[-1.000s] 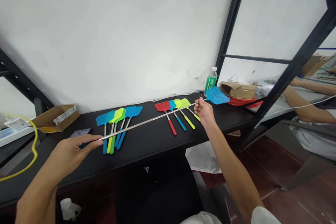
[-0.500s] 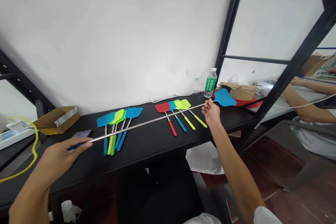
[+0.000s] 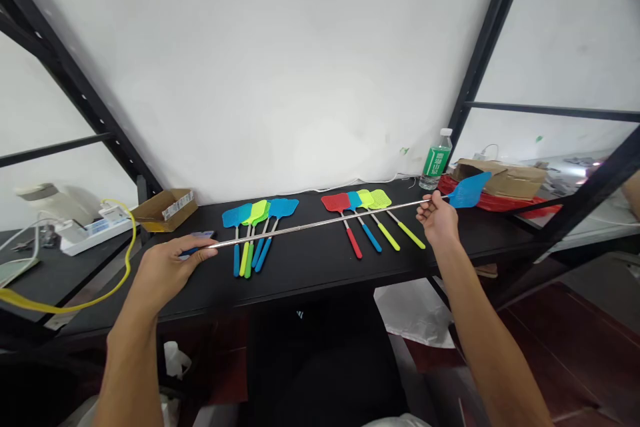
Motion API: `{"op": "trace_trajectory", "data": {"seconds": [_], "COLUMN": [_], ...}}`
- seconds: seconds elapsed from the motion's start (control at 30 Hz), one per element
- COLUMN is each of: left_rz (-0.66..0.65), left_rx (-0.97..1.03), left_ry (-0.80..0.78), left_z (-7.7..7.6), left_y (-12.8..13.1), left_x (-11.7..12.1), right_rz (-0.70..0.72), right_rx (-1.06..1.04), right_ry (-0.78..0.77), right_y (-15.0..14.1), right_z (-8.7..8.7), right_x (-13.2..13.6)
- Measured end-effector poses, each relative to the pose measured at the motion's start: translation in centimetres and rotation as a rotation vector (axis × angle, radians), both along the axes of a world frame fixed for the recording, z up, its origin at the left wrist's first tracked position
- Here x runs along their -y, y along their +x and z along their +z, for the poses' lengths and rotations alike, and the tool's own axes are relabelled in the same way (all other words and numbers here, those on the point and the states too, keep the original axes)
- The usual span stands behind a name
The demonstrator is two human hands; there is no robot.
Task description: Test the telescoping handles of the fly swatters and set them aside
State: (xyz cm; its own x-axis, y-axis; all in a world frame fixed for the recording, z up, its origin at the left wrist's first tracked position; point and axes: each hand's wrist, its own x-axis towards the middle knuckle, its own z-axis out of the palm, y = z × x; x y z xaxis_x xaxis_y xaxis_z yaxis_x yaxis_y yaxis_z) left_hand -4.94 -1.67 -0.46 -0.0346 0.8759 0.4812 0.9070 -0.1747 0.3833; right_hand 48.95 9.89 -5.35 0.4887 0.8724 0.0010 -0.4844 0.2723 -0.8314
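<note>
A blue fly swatter [image 3: 310, 225] with a long, drawn-out metal rod is held level above the black table [image 3: 310, 260]. My left hand [image 3: 167, 267] pinches its handle end, where a bit of blue shows. Close to the blue head, my right hand [image 3: 439, 220] is closed on the rod. Beneath the rod lie two fanned groups of fly swatters: blue, yellow and green ones [image 3: 255, 240] on the left, and a red one [image 3: 354, 240] with blue and yellow ones [image 3: 387, 233] on the right.
A small open cardboard box [image 3: 165, 210] stands at the left, near a white power strip [image 3: 97, 233] and a yellow cable [image 3: 127, 260]. A water bottle [image 3: 435, 160] stands by the wall at the right, before a brown carton [image 3: 505, 180] and red plastic [image 3: 520, 207]. Black frame posts flank the table.
The view has swung left, so the table's things sit further right. Both hands keep their hold on the extended swatter, and its blue head has turned more edge-on.
</note>
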Motion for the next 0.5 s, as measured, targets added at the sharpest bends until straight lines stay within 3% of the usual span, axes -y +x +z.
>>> {"op": "trace_trajectory", "data": {"seconds": [0.17, 0.33, 0.43, 0.5], "left_rz": [-0.016, 0.057, 0.109, 0.113], "left_rx": [-0.056, -0.17, -0.271, -0.223], "left_ry": [0.025, 0.087, 0.3, 0.46], "left_z": [-0.3, -0.6, 0.0, 0.8], "left_y": [-1.1, -1.3, 0.9, 3.6], "left_x": [-0.2, -0.7, -0.5, 0.1], "right_rz": [-0.015, 0.028, 0.019, 0.011], "right_rx": [-0.001, 0.003, -0.029, -0.065], "right_ry": [0.019, -0.023, -0.014, -0.008], "right_y": [0.4, -0.5, -1.4, -2.0], "right_z": [-0.1, -0.2, -0.1, 0.1], "right_x": [0.0, -0.1, -0.2, -0.1]}}
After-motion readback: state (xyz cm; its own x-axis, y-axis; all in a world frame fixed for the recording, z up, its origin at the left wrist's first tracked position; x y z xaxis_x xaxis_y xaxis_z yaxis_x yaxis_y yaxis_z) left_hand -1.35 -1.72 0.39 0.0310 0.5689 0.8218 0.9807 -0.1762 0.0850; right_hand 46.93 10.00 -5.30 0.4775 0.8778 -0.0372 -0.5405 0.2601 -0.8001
